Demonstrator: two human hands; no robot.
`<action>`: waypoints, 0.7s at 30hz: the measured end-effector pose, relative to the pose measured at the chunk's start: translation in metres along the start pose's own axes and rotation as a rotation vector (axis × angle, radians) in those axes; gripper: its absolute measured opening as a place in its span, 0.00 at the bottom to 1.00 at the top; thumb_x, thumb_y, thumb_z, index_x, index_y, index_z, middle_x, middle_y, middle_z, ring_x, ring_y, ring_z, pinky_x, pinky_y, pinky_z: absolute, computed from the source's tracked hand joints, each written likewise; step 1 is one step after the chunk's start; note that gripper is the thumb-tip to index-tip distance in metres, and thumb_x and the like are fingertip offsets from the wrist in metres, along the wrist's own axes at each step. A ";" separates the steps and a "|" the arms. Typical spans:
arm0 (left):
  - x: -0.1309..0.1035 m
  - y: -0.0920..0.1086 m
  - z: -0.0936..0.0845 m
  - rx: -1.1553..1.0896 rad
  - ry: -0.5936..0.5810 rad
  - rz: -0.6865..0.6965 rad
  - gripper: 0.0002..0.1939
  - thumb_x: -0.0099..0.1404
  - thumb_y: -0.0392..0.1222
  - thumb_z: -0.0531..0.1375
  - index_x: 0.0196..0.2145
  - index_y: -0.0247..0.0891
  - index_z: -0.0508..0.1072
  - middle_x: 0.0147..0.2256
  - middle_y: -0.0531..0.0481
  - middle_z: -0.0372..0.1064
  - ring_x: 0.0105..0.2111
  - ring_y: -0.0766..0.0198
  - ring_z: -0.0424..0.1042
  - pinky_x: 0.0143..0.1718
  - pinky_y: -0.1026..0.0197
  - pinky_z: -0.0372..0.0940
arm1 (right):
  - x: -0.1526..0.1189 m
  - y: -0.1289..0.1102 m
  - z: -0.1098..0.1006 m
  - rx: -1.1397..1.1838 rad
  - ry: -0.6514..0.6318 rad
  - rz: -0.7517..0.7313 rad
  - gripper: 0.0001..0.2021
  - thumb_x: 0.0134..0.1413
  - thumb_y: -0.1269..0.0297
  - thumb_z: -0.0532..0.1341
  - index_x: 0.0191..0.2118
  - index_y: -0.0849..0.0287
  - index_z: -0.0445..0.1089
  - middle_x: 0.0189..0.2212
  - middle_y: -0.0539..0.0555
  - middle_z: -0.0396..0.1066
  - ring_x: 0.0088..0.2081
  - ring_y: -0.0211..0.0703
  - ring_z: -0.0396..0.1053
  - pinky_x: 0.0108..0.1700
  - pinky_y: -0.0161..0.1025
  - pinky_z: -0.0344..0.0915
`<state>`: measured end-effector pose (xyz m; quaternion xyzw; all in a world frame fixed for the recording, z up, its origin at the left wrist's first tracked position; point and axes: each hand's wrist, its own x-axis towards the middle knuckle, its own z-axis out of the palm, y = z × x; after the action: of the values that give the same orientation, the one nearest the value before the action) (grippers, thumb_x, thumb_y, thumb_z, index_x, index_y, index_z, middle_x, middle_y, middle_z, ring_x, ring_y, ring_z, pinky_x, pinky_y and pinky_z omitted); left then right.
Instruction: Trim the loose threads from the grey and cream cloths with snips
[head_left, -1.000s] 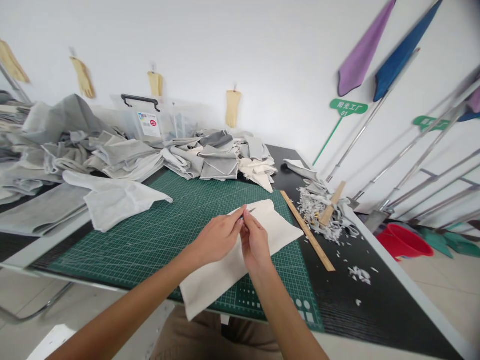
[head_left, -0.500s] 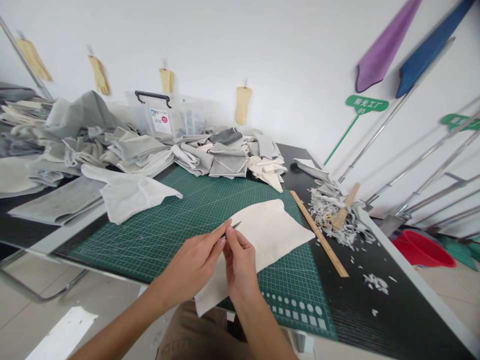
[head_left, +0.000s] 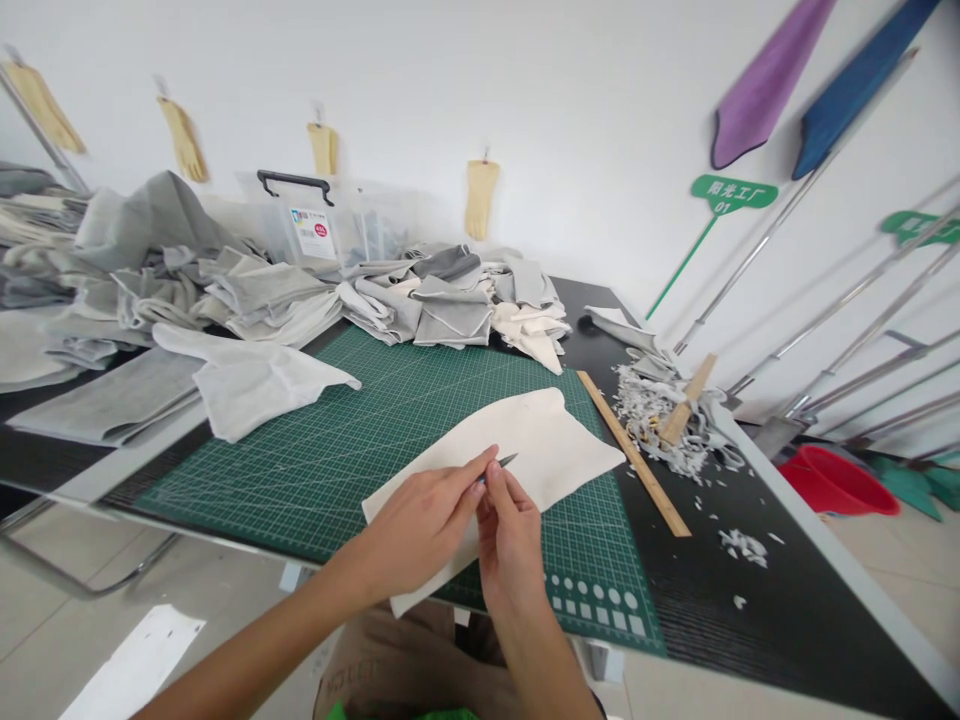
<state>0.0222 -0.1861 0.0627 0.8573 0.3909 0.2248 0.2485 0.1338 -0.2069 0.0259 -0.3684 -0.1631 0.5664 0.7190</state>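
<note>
My left hand reaches in over the cream fabric piece. Its index finger and thumb meet the fingertips of my right hand above the cloth. Both hands are closed on a small pointed tool; a thin dark tip sticks out to the right, and a bit of blue shows between the fingers. The rest of the tool is hidden, so its exact kind does not show. Beneath the hands, the fabric lies on a green cutting mat, one corner hanging at the mat's front edge.
A wooden ruler lies along the mat's right side. Beyond it are a wooden stick and a heap of fabric scraps. Grey cloth piles line the back, before a clear plastic box. A white cloth lies at left.
Both hands have moved right together with the pointed tool, which now sits further over the cream fabric. The whole view has shifted slightly.
</note>
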 end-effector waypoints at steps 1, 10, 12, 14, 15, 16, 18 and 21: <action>0.002 0.000 0.001 -0.001 -0.002 0.010 0.23 0.73 0.44 0.42 0.64 0.45 0.53 0.50 0.47 0.70 0.50 0.57 0.68 0.53 0.53 0.61 | 0.001 -0.001 -0.001 0.002 0.007 -0.006 0.06 0.46 0.63 0.68 0.29 0.59 0.77 0.25 0.48 0.72 0.30 0.34 0.66 0.35 0.31 0.66; 0.028 0.002 0.007 -0.033 -0.026 0.088 0.23 0.73 0.43 0.43 0.64 0.42 0.54 0.56 0.46 0.65 0.53 0.57 0.67 0.54 0.53 0.60 | 0.019 -0.012 -0.012 0.033 0.058 -0.047 0.09 0.42 0.63 0.71 0.32 0.59 0.78 0.32 0.50 0.76 0.34 0.36 0.70 0.39 0.32 0.68; 0.036 0.004 0.007 -0.033 -0.030 0.110 0.23 0.73 0.43 0.42 0.64 0.41 0.54 0.56 0.45 0.65 0.53 0.57 0.68 0.54 0.53 0.61 | 0.024 -0.017 -0.013 0.034 0.060 -0.060 0.09 0.42 0.63 0.70 0.32 0.59 0.78 0.33 0.50 0.77 0.34 0.36 0.71 0.39 0.32 0.68; 0.042 0.006 0.007 -0.038 -0.029 0.129 0.23 0.73 0.42 0.42 0.64 0.40 0.54 0.55 0.45 0.66 0.53 0.57 0.68 0.54 0.53 0.61 | 0.028 -0.021 -0.014 0.028 0.067 -0.086 0.09 0.42 0.64 0.70 0.32 0.60 0.78 0.32 0.50 0.77 0.34 0.36 0.71 0.40 0.32 0.68; 0.045 0.007 0.008 -0.041 -0.025 0.136 0.23 0.73 0.42 0.42 0.64 0.40 0.54 0.55 0.45 0.66 0.53 0.57 0.68 0.53 0.54 0.61 | 0.030 -0.023 -0.014 0.026 0.074 -0.101 0.09 0.42 0.64 0.70 0.32 0.60 0.78 0.32 0.50 0.77 0.34 0.36 0.71 0.40 0.32 0.68; 0.046 0.007 0.009 -0.045 -0.020 0.141 0.23 0.73 0.41 0.42 0.64 0.41 0.54 0.55 0.46 0.66 0.53 0.57 0.68 0.54 0.54 0.62 | 0.032 -0.024 -0.014 0.023 0.082 -0.110 0.09 0.41 0.64 0.71 0.32 0.60 0.78 0.32 0.50 0.77 0.34 0.36 0.71 0.39 0.32 0.68; 0.048 0.006 0.010 -0.055 -0.004 0.147 0.23 0.73 0.41 0.42 0.64 0.41 0.54 0.55 0.46 0.67 0.52 0.58 0.68 0.54 0.53 0.61 | 0.034 -0.024 -0.013 0.013 0.089 -0.113 0.10 0.41 0.62 0.70 0.32 0.59 0.78 0.32 0.50 0.77 0.34 0.36 0.71 0.39 0.33 0.68; 0.048 0.000 0.010 -0.077 0.011 0.152 0.23 0.73 0.41 0.42 0.63 0.42 0.55 0.55 0.47 0.67 0.53 0.58 0.68 0.55 0.54 0.60 | 0.036 -0.020 -0.008 -0.007 0.057 -0.098 0.09 0.42 0.62 0.70 0.32 0.59 0.78 0.31 0.50 0.77 0.33 0.36 0.71 0.39 0.33 0.67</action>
<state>0.0562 -0.1513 0.0641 0.8731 0.3171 0.2624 0.2612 0.1642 -0.1776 0.0285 -0.3783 -0.1626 0.5192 0.7489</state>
